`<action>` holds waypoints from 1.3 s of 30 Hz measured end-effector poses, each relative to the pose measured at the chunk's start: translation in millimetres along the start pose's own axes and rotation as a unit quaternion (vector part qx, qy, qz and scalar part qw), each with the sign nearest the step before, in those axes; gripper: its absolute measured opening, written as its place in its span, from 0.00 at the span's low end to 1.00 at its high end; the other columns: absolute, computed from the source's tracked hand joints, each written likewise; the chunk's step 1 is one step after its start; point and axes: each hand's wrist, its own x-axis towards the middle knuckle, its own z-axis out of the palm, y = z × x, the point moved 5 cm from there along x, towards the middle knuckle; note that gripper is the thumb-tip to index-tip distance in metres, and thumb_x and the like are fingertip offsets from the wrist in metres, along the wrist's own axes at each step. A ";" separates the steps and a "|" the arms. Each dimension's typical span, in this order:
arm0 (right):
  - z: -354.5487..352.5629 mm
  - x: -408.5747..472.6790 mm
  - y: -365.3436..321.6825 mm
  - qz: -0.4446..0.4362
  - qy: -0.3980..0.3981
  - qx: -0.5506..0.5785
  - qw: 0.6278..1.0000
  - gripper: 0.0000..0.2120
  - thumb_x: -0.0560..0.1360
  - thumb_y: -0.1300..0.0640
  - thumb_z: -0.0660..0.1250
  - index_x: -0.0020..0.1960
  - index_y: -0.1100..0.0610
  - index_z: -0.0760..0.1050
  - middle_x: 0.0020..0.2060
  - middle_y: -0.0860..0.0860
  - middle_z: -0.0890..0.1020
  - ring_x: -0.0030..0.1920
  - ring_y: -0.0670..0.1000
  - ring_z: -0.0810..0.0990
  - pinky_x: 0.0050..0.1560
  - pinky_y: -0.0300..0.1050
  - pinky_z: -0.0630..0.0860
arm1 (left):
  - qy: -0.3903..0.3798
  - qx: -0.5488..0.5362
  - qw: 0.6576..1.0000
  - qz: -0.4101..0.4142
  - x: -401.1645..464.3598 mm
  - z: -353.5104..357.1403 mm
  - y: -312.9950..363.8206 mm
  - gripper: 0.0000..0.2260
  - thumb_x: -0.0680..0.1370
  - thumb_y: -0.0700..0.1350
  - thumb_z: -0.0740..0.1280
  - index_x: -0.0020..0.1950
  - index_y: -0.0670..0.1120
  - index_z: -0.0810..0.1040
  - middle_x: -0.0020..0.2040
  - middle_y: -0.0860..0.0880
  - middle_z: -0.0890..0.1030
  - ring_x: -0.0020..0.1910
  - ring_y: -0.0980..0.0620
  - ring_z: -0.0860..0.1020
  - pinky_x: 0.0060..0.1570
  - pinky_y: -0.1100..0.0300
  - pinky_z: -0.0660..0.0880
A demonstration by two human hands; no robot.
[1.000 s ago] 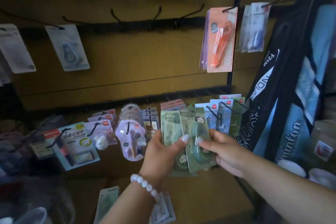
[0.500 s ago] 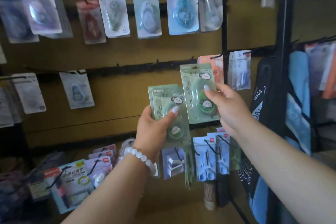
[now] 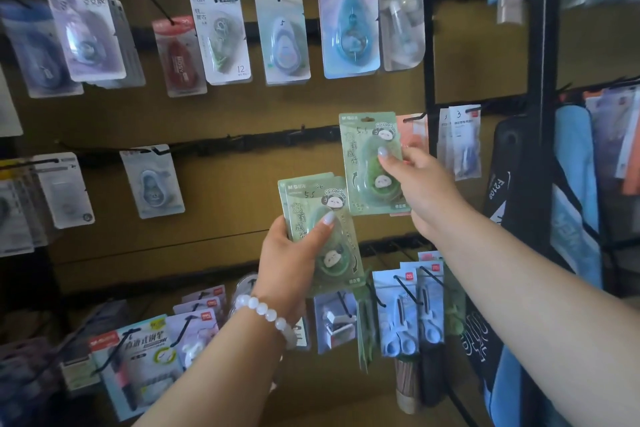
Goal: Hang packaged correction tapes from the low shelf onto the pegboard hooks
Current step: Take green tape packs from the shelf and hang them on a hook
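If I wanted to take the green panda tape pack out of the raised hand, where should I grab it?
Probably grab the single green pack by its bare left edge, coming from the left. The right hand covers its right side, and the top hole should stay free for a hook.

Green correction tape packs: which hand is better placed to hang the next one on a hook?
Right. The right hand holds a single green pack raised near the middle hook rail; the left hand sits lower, gripping the remaining stack.

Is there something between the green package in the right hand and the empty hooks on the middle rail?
Nothing visible blocks it. The green package in the right hand is raised near the middle rail, whose hooks there look bare.
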 end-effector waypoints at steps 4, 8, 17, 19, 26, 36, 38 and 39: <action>5.3 1.1 0.9 -0.003 0.004 -0.005 1.000 0.12 0.74 0.45 0.69 0.54 0.50 0.78 0.49 0.47 0.84 0.52 0.49 0.83 0.58 0.54 0.78 | 0.006 0.004 1.000 0.001 1.5 -7.2 -3.5 0.17 0.73 0.47 0.74 0.59 0.45 0.77 0.50 0.43 0.86 0.45 0.43 0.86 0.42 0.46 0.83; 15.4 5.0 -6.1 -0.009 0.005 -0.005 1.000 0.09 0.74 0.45 0.68 0.50 0.48 0.77 0.48 0.46 0.83 0.52 0.48 0.82 0.57 0.52 0.78 | 0.014 -0.002 1.000 -0.014 4.5 -15.3 -8.2 0.16 0.73 0.48 0.74 0.58 0.46 0.77 0.51 0.43 0.86 0.46 0.42 0.86 0.45 0.40 0.82; 9.3 -6.2 8.0 -0.028 0.085 0.044 0.995 0.12 0.74 0.45 0.69 0.53 0.50 0.78 0.49 0.48 0.84 0.51 0.49 0.83 0.56 0.54 0.79 | 0.021 0.007 1.000 -0.019 9.1 -30.0 -15.6 0.21 0.68 0.52 0.75 0.59 0.48 0.78 0.52 0.44 0.86 0.47 0.41 0.86 0.48 0.37 0.81; 7.5 -4.8 2.0 -0.039 0.106 0.038 0.993 0.07 0.74 0.45 0.69 0.48 0.47 0.76 0.50 0.47 0.83 0.50 0.49 0.83 0.54 0.55 0.80 | 0.021 0.009 0.999 -0.023 9.3 -31.2 -17.4 0.24 0.66 0.53 0.75 0.60 0.48 0.78 0.52 0.44 0.86 0.48 0.41 0.86 0.48 0.37 0.81; 1.6 -9.0 0.2 -0.052 0.150 0.026 0.987 0.05 0.74 0.47 0.69 0.42 0.46 0.74 0.52 0.45 0.81 0.47 0.45 0.81 0.44 0.44 0.80 | 0.020 -0.001 0.999 -0.027 11.8 -32.4 -20.7 0.20 0.70 0.51 0.74 0.60 0.48 0.78 0.52 0.44 0.86 0.48 0.41 0.86 0.47 0.37 0.81; 21.8 32.4 16.6 -0.012 0.108 -0.091 0.990 0.10 0.76 0.45 0.65 0.52 0.50 0.72 0.38 0.41 0.76 0.37 0.40 0.75 0.37 0.40 0.73 | 0.006 0.015 1.000 -0.026 11.4 -25.6 -18.8 0.22 0.68 0.53 0.74 0.59 0.49 0.78 0.51 0.46 0.87 0.48 0.43 0.86 0.50 0.38 0.81; 26.3 42.7 21.8 0.001 0.104 -0.112 0.988 0.10 0.77 0.44 0.63 0.51 0.51 0.72 0.38 0.42 0.77 0.38 0.42 0.76 0.36 0.40 0.72 | 0.003 0.017 1.000 -0.026 10.6 -24.4 -17.9 0.22 0.67 0.53 0.74 0.59 0.49 0.78 0.51 0.46 0.87 0.47 0.43 0.86 0.50 0.39 0.81; 28.2 46.7 23.0 0.005 0.102 -0.126 0.987 0.12 0.77 0.43 0.62 0.52 0.51 0.72 0.39 0.43 0.77 0.39 0.43 0.77 0.37 0.40 0.73 | 0.001 0.018 1.000 -0.025 10.4 -23.9 -17.5 0.22 0.67 0.53 0.74 0.59 0.49 0.78 0.51 0.46 0.87 0.47 0.43 0.86 0.50 0.39 0.81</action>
